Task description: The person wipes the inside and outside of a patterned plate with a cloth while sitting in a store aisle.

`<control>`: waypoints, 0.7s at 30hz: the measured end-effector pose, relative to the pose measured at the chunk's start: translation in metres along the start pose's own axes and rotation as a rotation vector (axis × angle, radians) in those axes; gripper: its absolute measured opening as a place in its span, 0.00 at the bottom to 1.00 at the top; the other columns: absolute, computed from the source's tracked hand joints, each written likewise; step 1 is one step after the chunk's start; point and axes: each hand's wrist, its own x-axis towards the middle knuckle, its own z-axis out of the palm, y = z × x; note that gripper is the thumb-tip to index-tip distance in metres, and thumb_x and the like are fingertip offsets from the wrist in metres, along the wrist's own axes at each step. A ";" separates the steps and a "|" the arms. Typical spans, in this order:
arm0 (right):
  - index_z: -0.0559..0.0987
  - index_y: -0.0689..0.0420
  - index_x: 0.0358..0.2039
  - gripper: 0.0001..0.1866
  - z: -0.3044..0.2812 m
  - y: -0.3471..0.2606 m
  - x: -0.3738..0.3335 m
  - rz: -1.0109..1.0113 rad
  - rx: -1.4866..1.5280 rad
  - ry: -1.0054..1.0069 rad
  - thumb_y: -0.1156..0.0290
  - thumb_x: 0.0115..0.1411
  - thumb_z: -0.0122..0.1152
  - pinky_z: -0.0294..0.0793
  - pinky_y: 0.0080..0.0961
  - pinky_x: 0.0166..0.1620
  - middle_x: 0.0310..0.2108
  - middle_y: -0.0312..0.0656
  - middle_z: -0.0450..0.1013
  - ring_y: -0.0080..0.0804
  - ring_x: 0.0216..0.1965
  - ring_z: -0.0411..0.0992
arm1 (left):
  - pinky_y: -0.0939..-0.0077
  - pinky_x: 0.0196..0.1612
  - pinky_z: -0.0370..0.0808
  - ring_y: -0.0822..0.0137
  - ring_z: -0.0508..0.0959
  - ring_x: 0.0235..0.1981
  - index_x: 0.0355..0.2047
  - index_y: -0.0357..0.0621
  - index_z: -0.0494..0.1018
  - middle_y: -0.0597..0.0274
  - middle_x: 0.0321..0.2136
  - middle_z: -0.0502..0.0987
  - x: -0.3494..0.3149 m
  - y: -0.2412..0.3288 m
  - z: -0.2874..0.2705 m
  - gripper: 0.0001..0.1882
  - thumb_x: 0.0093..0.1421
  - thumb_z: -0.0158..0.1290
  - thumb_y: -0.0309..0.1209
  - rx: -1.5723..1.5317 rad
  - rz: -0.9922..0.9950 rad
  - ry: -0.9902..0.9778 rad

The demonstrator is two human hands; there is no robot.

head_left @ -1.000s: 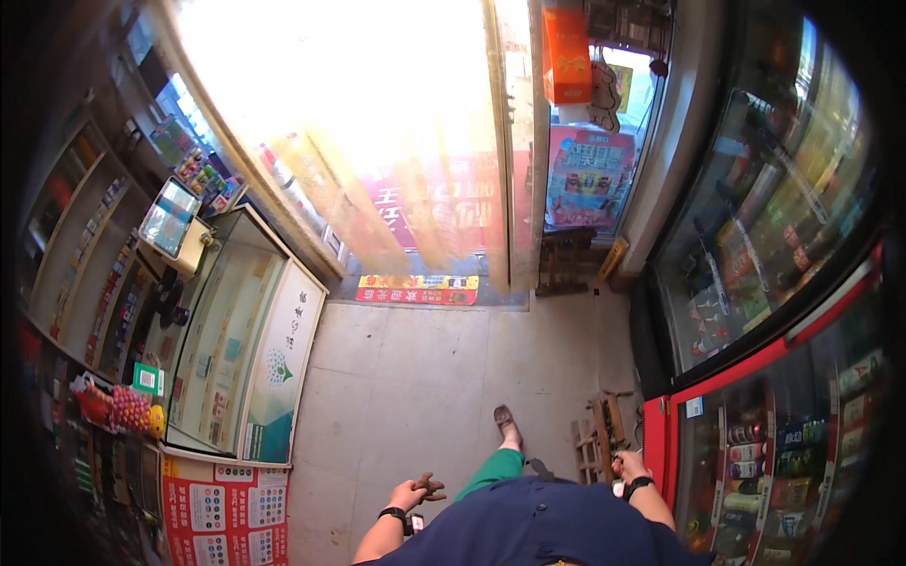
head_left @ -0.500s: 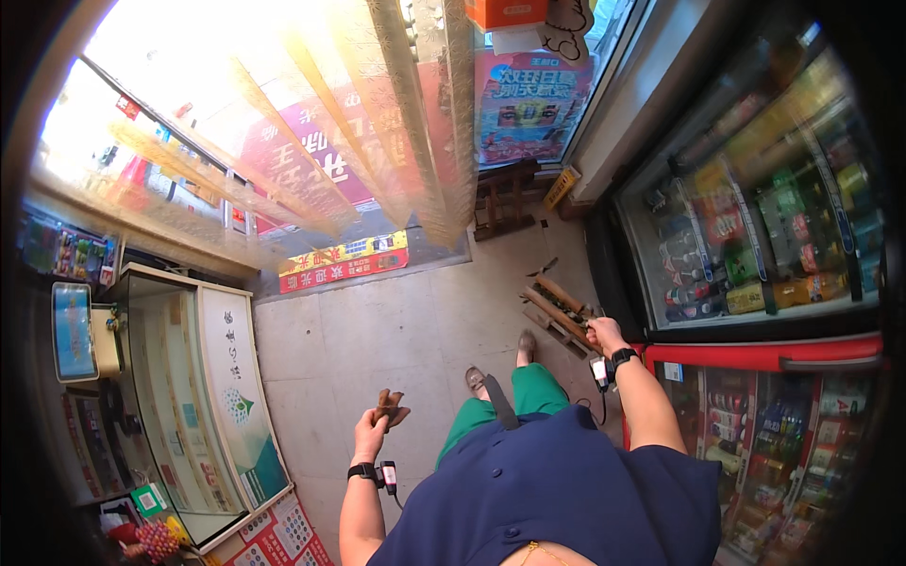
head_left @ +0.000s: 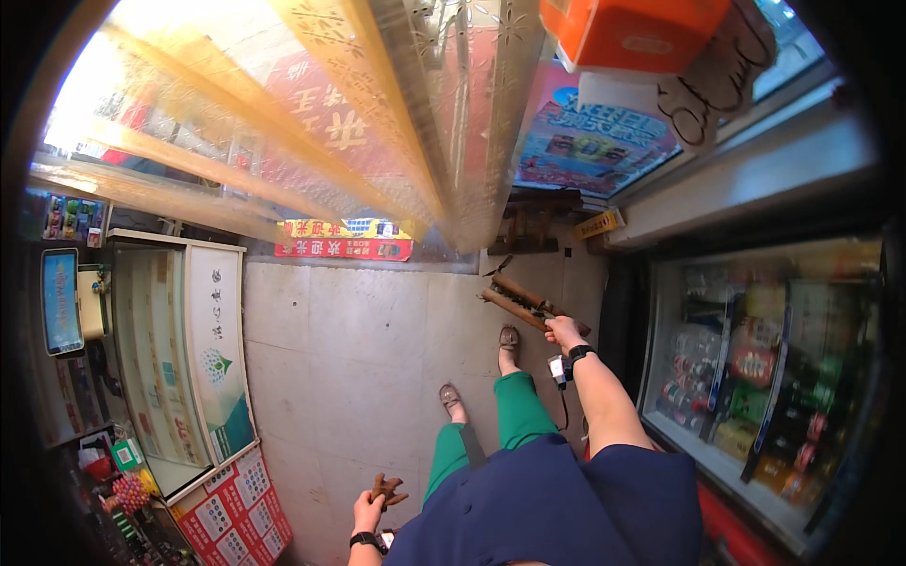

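Observation:
My right hand (head_left: 564, 332), stretched forward, is closed round one end of a folded wooden frame (head_left: 515, 307) with brown rounded bars and a dark strip between them; it looks like a folding stool. The frame hangs tilted ahead of my right foot. Low on the left, my left hand (head_left: 367, 512) grips a small brown thing (head_left: 389, 491) with several short prongs, whose kind I cannot make out. Both wrists carry black bands with small white devices.
Strip curtains (head_left: 368, 123) hang across the doorway ahead. Dark wooden furniture (head_left: 528, 226) stands beside them at the wall. A glass display case (head_left: 160, 358) lines the left; a drinks fridge (head_left: 755, 377) lines the right. An orange box (head_left: 632, 38) is overhead.
The view has moved forward, bringing the curtains and orange box closer. My right hand carries the wooden frame along; my left hand appears lower in view, still gripping the brown thing.

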 end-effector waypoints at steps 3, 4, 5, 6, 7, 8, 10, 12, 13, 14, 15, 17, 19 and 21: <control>0.75 0.60 0.32 0.07 0.004 -0.027 0.045 -0.005 -0.072 -0.040 0.69 0.59 0.58 0.73 0.18 0.24 0.25 0.37 0.71 0.23 0.22 0.72 | 0.74 0.35 0.74 0.70 0.77 0.30 0.39 0.34 0.74 0.58 0.29 0.79 -0.019 0.047 0.034 0.14 0.57 0.57 0.32 -0.098 -0.131 -0.038; 0.75 0.60 0.33 0.08 0.003 -0.034 0.058 -0.014 -0.110 -0.060 0.69 0.60 0.58 0.73 0.17 0.24 0.25 0.37 0.72 0.22 0.22 0.72 | 0.75 0.35 0.74 0.71 0.77 0.30 0.39 0.34 0.74 0.58 0.29 0.79 -0.020 0.058 0.043 0.14 0.57 0.57 0.32 -0.114 -0.128 -0.039; 0.75 0.60 0.33 0.08 0.003 -0.040 0.073 -0.016 -0.122 -0.069 0.69 0.60 0.58 0.73 0.17 0.24 0.25 0.37 0.72 0.22 0.22 0.72 | 0.76 0.34 0.74 0.72 0.77 0.29 0.40 0.34 0.74 0.58 0.29 0.79 -0.021 0.068 0.053 0.14 0.57 0.57 0.31 -0.133 -0.123 -0.038; 0.75 0.60 0.34 0.08 0.004 -0.046 0.088 -0.020 -0.157 -0.085 0.68 0.60 0.58 0.73 0.17 0.25 0.25 0.37 0.72 0.22 0.23 0.72 | 0.76 0.34 0.74 0.72 0.77 0.29 0.40 0.34 0.74 0.58 0.29 0.79 -0.022 0.079 0.062 0.14 0.57 0.57 0.31 -0.145 -0.132 -0.033; 0.75 0.61 0.35 0.09 0.003 -0.051 0.102 -0.024 -0.191 -0.100 0.68 0.60 0.58 0.73 0.17 0.25 0.25 0.37 0.72 0.22 0.23 0.72 | 0.75 0.34 0.74 0.72 0.77 0.29 0.40 0.34 0.74 0.59 0.29 0.79 -0.022 0.088 0.070 0.14 0.57 0.57 0.31 -0.161 -0.136 -0.034; 0.75 0.61 0.35 0.09 0.004 -0.058 0.115 -0.030 -0.205 -0.112 0.68 0.60 0.58 0.73 0.17 0.25 0.25 0.37 0.72 0.22 0.23 0.72 | 0.75 0.34 0.74 0.72 0.77 0.30 0.40 0.34 0.74 0.59 0.29 0.79 -0.023 0.097 0.078 0.14 0.57 0.57 0.31 -0.181 -0.141 -0.029; 0.75 0.61 0.36 0.11 0.003 -0.071 0.140 0.001 -0.266 -0.170 0.67 0.59 0.59 0.72 0.17 0.25 0.24 0.36 0.70 0.21 0.21 0.70 | 0.75 0.35 0.74 0.72 0.77 0.30 0.40 0.34 0.74 0.59 0.29 0.79 -0.023 0.107 0.091 0.14 0.57 0.57 0.31 -0.191 -0.142 -0.008; 0.76 0.63 0.38 0.14 0.007 -0.085 0.155 0.031 -0.268 -0.178 0.66 0.57 0.61 0.72 0.21 0.26 0.26 0.40 0.73 0.25 0.22 0.72 | 0.75 0.36 0.75 0.71 0.77 0.30 0.40 0.35 0.74 0.59 0.29 0.79 -0.024 0.103 0.101 0.14 0.57 0.57 0.32 -0.205 -0.149 0.023; 0.77 0.65 0.41 0.18 0.009 -0.091 0.161 0.067 -0.256 -0.171 0.65 0.54 0.62 0.73 0.25 0.27 0.28 0.43 0.76 0.28 0.23 0.74 | 0.75 0.36 0.75 0.71 0.77 0.30 0.40 0.35 0.74 0.59 0.29 0.79 -0.024 0.101 0.106 0.14 0.57 0.57 0.32 -0.217 -0.159 0.034; 0.78 0.66 0.39 0.18 0.003 -0.089 0.180 0.004 -0.331 -0.104 0.65 0.53 0.63 0.71 0.28 0.28 0.26 0.44 0.75 0.31 0.23 0.73 | 0.74 0.36 0.75 0.71 0.77 0.31 0.40 0.35 0.74 0.58 0.29 0.79 -0.021 0.104 0.109 0.14 0.57 0.57 0.32 -0.170 -0.136 0.023; 0.79 0.68 0.36 0.18 0.000 -0.099 0.192 0.001 -0.328 -0.127 0.64 0.52 0.65 0.71 0.30 0.29 0.26 0.45 0.74 0.34 0.24 0.72 | 0.74 0.37 0.75 0.71 0.78 0.31 0.40 0.35 0.74 0.58 0.29 0.79 -0.023 0.112 0.112 0.14 0.57 0.57 0.32 -0.124 -0.121 0.022; 0.79 0.69 0.34 0.19 -0.006 -0.118 0.205 -0.018 -0.278 -0.028 0.63 0.51 0.67 0.69 0.30 0.28 0.25 0.44 0.74 0.32 0.23 0.71 | 0.73 0.37 0.75 0.70 0.78 0.31 0.40 0.36 0.74 0.57 0.30 0.80 -0.026 0.119 0.122 0.15 0.57 0.57 0.33 -0.142 -0.168 0.020; 0.78 0.69 0.35 0.21 -0.008 -0.138 0.211 -0.044 -0.315 -0.012 0.63 0.50 0.69 0.67 0.28 0.26 0.23 0.43 0.74 0.31 0.21 0.70 | 0.73 0.38 0.75 0.69 0.78 0.31 0.40 0.36 0.75 0.57 0.30 0.80 -0.027 0.111 0.126 0.15 0.56 0.57 0.34 -0.116 -0.149 0.021; 0.77 0.69 0.38 0.22 -0.027 -0.148 0.225 -0.032 -0.258 -0.042 0.63 0.49 0.70 0.70 0.29 0.32 0.29 0.44 0.75 0.32 0.28 0.73 | 0.72 0.38 0.75 0.69 0.78 0.32 0.40 0.37 0.75 0.57 0.30 0.80 -0.022 0.124 0.123 0.15 0.56 0.57 0.34 -0.104 -0.166 0.002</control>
